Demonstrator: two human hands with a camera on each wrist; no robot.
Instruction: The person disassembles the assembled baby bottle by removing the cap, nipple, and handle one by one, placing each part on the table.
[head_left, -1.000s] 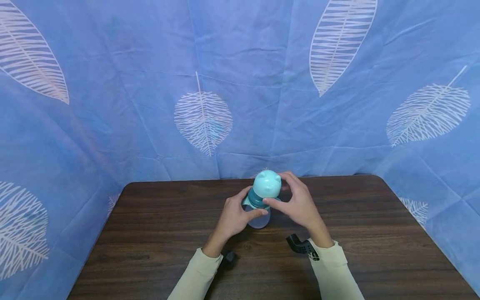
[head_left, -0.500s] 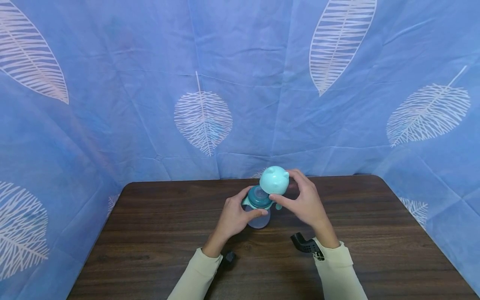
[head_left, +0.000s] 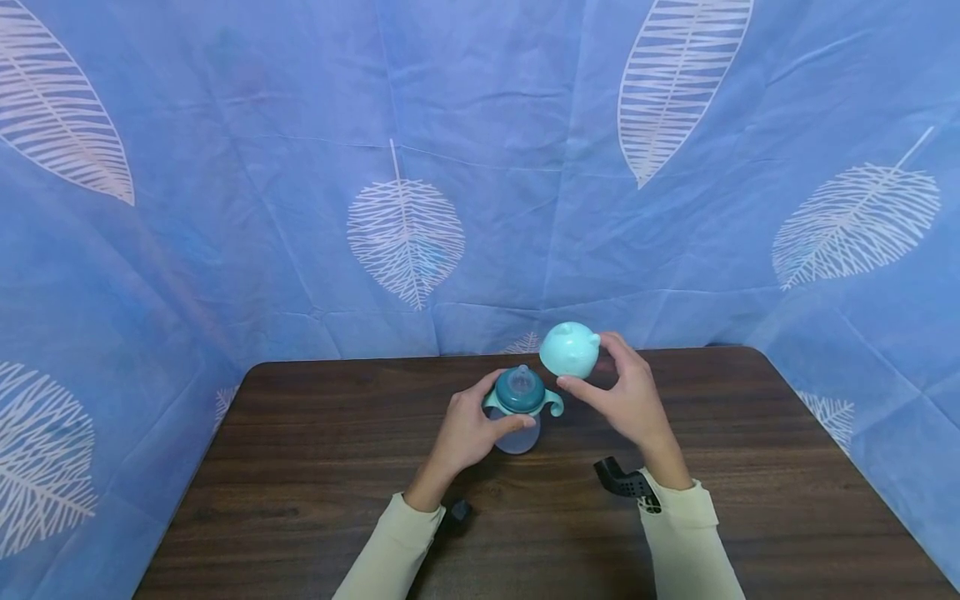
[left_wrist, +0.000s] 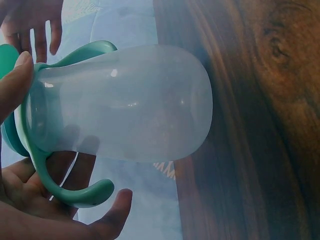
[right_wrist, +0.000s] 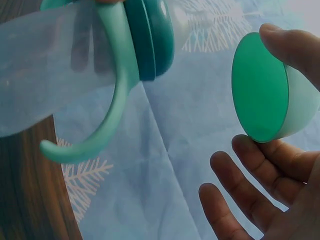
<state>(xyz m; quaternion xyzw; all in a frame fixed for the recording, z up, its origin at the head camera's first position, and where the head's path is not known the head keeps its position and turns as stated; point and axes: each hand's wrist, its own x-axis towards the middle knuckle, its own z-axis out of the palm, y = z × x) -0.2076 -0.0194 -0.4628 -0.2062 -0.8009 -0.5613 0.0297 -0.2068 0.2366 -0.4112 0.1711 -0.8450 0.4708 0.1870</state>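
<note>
A baby bottle (head_left: 514,440) with a clear body, a teal collar (head_left: 517,392) and two light-green handles stands upright near the table's far edge. My left hand (head_left: 467,433) grips it around its upper part, thumb in front. The clear nipple (head_left: 522,375) on top is uncovered. My right hand (head_left: 630,402) holds a rounded mint cap (head_left: 570,350) with small ear-like bumps, up and to the right of the bottle and apart from it. In the right wrist view, thumb and fingertips pinch the cap's rim, and its hollow green inside (right_wrist: 260,90) faces the bottle.
The dark wood table (head_left: 300,475) has rounded far corners. Behind it hangs a blue cloth (head_left: 495,233) with white leaf patterns. A black strap-like wrist device (head_left: 618,479) sits at the right wrist, and a small dark one (head_left: 461,512) beside the left wrist.
My right hand has lifted the cap off the bottle and carried it up and to the right, exposing the nipple. My left hand has stayed on the bottle.
</note>
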